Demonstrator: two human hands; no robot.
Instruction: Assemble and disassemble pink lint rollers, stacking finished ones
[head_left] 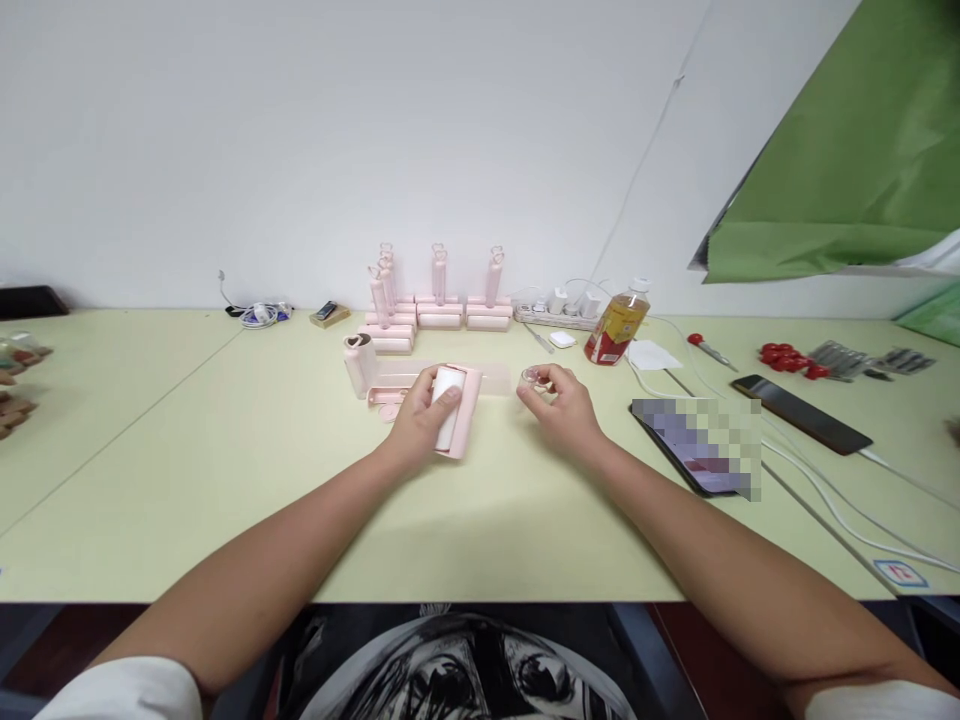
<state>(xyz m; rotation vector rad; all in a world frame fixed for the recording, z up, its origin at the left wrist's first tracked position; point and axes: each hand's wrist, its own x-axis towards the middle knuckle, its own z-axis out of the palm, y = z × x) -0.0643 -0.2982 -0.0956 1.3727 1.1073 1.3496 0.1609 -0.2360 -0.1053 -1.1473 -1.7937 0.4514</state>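
Observation:
My left hand [420,420] is closed round a pink lint roller [457,415] with a white roll, held against the pale green table [225,470]. My right hand [562,405] pinches a small clear round cap-like part [531,377] just right of the roller. A loose pink roller handle [358,362] stands upright to the left, with small pink parts [386,398] beside it. A clear plastic strip [495,378] lies between the hands.
Several assembled pink rollers [439,295] stand at the back. A bottle of amber drink [616,322], a power strip [559,308], a phone [697,445], a second phone [802,412] with white cables, a red screwdriver [709,350] and red parts [787,358] lie to the right.

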